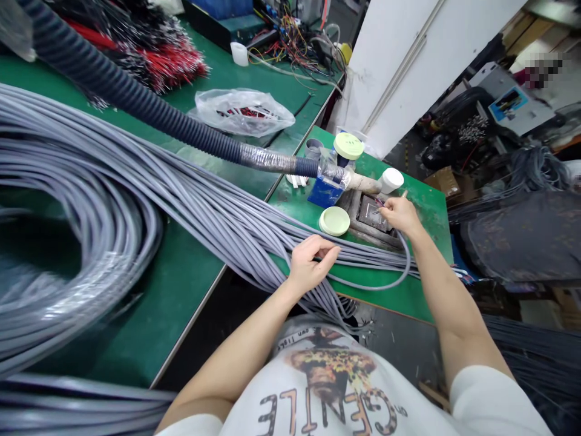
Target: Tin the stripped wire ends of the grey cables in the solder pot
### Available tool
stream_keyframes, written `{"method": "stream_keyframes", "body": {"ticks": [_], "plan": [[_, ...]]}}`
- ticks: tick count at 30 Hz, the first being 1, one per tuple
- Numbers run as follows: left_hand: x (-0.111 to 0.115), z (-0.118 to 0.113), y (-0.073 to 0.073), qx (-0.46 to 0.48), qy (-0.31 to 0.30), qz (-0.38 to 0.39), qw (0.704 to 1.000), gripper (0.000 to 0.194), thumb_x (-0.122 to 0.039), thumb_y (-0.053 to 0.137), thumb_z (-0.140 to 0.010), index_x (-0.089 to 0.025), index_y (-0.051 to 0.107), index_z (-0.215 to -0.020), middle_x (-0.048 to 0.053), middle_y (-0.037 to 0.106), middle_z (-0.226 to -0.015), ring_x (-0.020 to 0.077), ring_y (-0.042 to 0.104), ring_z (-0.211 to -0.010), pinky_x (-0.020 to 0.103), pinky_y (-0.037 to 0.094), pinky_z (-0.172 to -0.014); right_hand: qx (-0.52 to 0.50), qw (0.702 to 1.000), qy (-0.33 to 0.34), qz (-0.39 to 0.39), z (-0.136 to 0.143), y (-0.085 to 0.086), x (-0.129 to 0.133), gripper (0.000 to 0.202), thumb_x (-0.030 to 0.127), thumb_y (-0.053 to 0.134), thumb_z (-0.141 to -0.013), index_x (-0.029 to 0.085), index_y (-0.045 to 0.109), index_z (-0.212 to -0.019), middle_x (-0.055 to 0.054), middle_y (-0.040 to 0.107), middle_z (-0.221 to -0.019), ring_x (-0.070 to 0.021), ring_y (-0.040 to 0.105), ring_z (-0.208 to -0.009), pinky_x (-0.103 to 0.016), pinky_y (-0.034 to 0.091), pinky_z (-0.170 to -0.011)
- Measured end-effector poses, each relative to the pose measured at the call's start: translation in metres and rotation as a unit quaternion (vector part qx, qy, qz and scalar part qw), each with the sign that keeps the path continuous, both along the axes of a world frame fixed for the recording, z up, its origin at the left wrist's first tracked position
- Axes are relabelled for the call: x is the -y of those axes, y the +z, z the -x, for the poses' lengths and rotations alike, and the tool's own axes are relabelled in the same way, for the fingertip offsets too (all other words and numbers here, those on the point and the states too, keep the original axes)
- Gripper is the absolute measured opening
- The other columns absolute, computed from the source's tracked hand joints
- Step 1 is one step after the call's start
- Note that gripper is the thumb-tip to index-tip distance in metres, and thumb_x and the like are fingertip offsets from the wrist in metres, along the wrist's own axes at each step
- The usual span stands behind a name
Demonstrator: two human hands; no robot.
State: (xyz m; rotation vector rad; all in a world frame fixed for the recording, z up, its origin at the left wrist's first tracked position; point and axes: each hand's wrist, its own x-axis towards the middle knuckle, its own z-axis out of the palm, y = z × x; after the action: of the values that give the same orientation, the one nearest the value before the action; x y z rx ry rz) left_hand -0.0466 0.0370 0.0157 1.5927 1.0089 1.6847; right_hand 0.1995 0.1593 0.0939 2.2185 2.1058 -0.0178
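My right hand (399, 215) pinches the end of a grey cable (405, 260), whose thin wires point toward the shiny square of a metal solder pot (373, 212). From that hand the cable loops down and back to the left. My left hand (313, 259) has curled fingers and rests by a thick bundle of grey cables (245, 227); whether it holds one of them I cannot make out. A ribbed dark hose (181, 124) ends in a pale nozzle (364, 183) beside the pot.
Around the pot stand an open pale green lid (334, 221), a blue box (324, 191), a yellow-lidded jar (348, 146) and a white cup (391, 180). Further back lies a plastic bag (245, 112). Coiled cables (104, 290) fill the left side.
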Motion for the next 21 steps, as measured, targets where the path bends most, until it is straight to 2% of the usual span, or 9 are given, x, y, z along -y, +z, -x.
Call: {"method": "stream_keyframes", "body": {"ticks": [7, 21], "plan": [[0.0, -0.001, 0.001, 0.003, 0.003, 0.002, 1.0, 0.009, -0.02, 0.064, -0.081, -0.018, 0.062, -0.072, -0.003, 0.054, -0.059, 0.0094, 0.049, -0.055, 0.023, 0.04, -0.055, 0.037, 0.999, -0.027, 0.017, -0.01, -0.017, -0.008, 0.024, 0.032, 0.053, -0.077, 0.017, 0.072, -0.081, -0.011, 0.072, -0.087, -0.0235, 0.066, -0.085, -0.029, 0.043, -0.07], [0.0, 0.0, 0.002, 0.001, 0.004, 0.002, 1.0, 0.01, -0.02, 0.064, -0.081, -0.018, 0.061, -0.072, -0.003, 0.054, -0.059, 0.0091, 0.048, -0.055, 0.022, 0.04, -0.054, 0.064, 0.997, -0.032, 0.035, -0.013, -0.027, -0.013, 0.025, 0.03, 0.052, -0.077, 0.017, 0.072, -0.085, -0.014, 0.072, -0.093, -0.0264, 0.067, -0.09, -0.032, 0.047, -0.075]]}}
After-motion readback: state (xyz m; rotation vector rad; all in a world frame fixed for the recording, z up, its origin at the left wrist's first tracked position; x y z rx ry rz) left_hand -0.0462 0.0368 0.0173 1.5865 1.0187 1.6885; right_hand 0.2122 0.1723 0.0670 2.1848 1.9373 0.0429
